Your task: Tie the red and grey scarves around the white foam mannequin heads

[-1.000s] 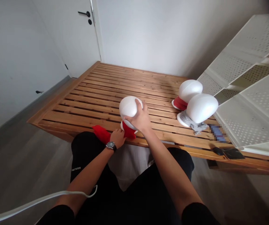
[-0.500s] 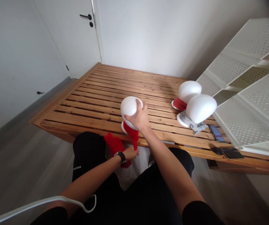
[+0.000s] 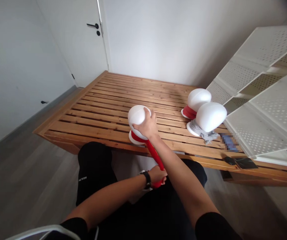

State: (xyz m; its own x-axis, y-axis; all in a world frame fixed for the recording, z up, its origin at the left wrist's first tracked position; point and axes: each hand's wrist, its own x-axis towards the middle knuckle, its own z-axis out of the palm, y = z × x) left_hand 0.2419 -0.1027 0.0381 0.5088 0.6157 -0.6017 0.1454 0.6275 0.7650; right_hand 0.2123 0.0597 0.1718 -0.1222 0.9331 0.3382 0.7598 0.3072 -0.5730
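Observation:
A white foam head (image 3: 136, 116) stands near the front edge of the wooden slatted bed frame (image 3: 103, 110). My right hand (image 3: 147, 126) is wrapped round the foam head and holds it still. A red scarf (image 3: 152, 151) circles its neck and stretches taut down toward me. My left hand (image 3: 157, 175), a black watch on its wrist, is closed on the scarf's free end over my lap, partly behind my right forearm.
Two more white foam heads stand at the right of the frame, one with a red scarf (image 3: 198, 99), one with a grey scarf (image 3: 209, 116). A white perforated metal shelf (image 3: 265, 100) leans at the right. Small dark items (image 3: 242, 162) lie on the frame's edge. A white door (image 3: 83, 36) is behind.
My left hand has pulled the red scarf from the frame's edge down and back to my lap, drawing it taut. My right hand has stayed on the foam head.

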